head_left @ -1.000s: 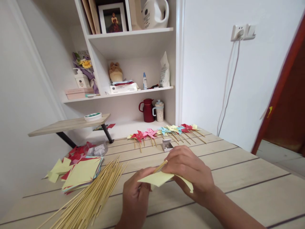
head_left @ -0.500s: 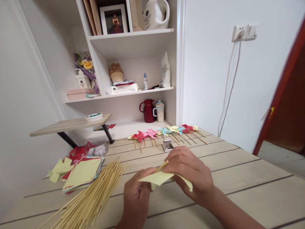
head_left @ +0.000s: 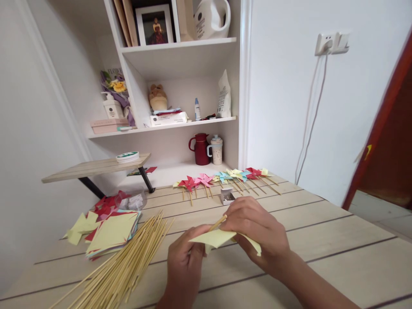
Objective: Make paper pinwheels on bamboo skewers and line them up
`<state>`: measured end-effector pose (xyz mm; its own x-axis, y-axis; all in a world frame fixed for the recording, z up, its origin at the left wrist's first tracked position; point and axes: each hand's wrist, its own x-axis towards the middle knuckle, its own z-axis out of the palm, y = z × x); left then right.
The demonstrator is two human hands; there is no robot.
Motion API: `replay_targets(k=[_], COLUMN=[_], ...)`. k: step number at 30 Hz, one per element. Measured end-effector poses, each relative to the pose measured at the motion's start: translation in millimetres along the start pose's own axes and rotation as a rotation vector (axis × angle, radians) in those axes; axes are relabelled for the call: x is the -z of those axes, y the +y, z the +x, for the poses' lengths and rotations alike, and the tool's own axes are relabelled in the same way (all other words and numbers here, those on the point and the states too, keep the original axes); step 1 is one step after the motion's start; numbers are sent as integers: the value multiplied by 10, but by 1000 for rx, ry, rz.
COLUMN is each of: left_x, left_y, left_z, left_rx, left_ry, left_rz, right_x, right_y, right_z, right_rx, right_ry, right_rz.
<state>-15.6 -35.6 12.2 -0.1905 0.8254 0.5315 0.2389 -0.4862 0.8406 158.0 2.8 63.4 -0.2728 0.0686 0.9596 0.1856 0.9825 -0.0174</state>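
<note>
Between my two hands is a pale yellow paper pinwheel (head_left: 215, 239), its folded blades spreading sideways. A short end of a wooden stick (head_left: 218, 222) pokes out above the paper, slanting up to the right. My left hand (head_left: 185, 257) is closed at the left side of the pinwheel, with the thumb on top. My right hand (head_left: 257, 234) is curled over the right side, its fingers by the stick's end and one blade hanging beneath. The fingertips and the pinwheel's centre are partly hidden, so I cannot tell whether stick and paper are joined.
A bundle of sticks (head_left: 128, 262) lies left of my hands, beside stacked coloured paper (head_left: 112, 234). Several finished pinwheels (head_left: 204, 179) line the table's back. A small open box (head_left: 227, 197) sits before them. A raised wooden stand (head_left: 96, 168) is at the back left.
Both hands keep nearly the same grip on the pinwheel. The stick's end has shifted very slightly; the view has moved a little.
</note>
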Motion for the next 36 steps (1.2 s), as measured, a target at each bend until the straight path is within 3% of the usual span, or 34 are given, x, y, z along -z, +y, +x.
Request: replay_targets(k=[13,31,36], left_x=[12,22,17], left_y=[87,98,106], left_z=[5,15,25], left_rx=[-83,-41,-126], left_ry=[46,-43,-27], left_rz=[127,113,115], right_x=[-3,1,4], right_y=[1,1,-2], right_z=[-2,-3,-1], right_rx=[-13,-5,-1], right_ry=[10,-21,-13], right_rz=[3,19,38])
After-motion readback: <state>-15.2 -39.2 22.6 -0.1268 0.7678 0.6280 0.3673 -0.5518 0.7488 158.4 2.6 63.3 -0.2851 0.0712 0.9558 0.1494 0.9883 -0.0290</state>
